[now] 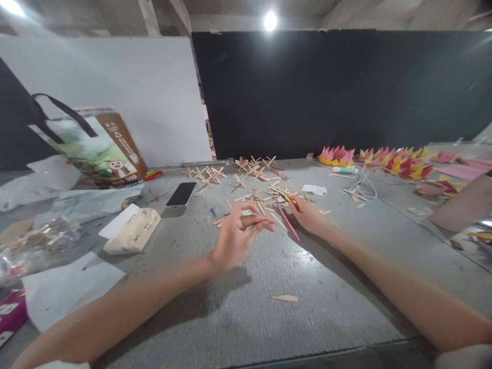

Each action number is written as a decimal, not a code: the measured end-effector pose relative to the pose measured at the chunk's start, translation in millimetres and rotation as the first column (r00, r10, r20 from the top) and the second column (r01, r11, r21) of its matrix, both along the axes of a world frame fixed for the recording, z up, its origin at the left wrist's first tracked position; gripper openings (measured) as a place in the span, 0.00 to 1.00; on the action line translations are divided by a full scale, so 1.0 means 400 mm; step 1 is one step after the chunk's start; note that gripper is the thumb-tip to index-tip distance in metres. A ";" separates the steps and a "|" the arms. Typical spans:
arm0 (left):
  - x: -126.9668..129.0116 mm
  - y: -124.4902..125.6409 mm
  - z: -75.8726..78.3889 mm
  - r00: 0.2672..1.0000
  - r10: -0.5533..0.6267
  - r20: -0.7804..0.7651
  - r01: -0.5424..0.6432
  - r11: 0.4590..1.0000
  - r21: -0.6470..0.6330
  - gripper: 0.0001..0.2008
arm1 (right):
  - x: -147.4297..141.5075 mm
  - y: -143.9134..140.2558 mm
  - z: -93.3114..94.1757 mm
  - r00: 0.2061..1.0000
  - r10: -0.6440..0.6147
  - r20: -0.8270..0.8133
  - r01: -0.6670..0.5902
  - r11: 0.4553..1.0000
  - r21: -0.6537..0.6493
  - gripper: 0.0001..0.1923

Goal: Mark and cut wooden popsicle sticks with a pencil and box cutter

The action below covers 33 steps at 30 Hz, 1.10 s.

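Observation:
My left hand is raised over the grey table, its thumb and fingers drawn together in a pinch. Whatever lies between those fingertips, if anything, I cannot make out. Further forward, my right hand rests low at the edge of a heap of flat wooden sticks. Its fingers are closed on a slim yellow-and-black tool, perhaps a craft knife, tip pointing into the heap. Beside that hand lies a red patterned pencil. A single pointed wooden piece lies nearer the front edge.
At left are a phone, a pack of tissues, plastic wrapping and a carrier bag. More stick bundles lie behind. To the right are a glue stick, a white cable and pink-yellow paper flowers.

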<state>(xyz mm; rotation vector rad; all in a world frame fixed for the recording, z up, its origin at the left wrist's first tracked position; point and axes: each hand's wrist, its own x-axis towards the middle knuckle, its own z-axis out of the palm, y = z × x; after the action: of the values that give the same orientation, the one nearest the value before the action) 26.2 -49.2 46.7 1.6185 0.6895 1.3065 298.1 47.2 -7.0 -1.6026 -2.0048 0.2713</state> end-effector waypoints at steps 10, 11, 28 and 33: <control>-0.036 0.100 -0.100 0.905 0.070 -0.420 -0.087 0.996 -0.023 0.06 | 0.001 -0.003 0.009 0.998 -0.024 0.060 0.025 1.000 -0.018 0.15; -0.039 0.103 -0.103 0.887 0.096 -0.451 -0.109 0.994 -0.002 0.06 | -0.002 -0.008 0.014 0.998 -0.024 0.062 0.026 0.999 -0.020 0.15; -0.041 0.103 -0.112 0.822 0.124 -0.556 -0.089 0.992 0.090 0.07 | -0.065 -0.068 0.051 0.990 -0.048 0.133 0.067 0.987 -0.145 0.15; -0.039 0.099 -0.116 0.809 0.158 -0.566 -0.098 0.986 0.134 0.10 | -0.072 -0.077 0.049 0.993 -0.015 0.113 0.033 0.987 -0.158 0.13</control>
<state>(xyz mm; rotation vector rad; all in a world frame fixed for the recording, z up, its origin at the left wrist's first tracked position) 10.5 -9.6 0.4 2.1088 1.1303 0.9376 269.4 16.5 12.8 -1.7751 -2.0917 0.3472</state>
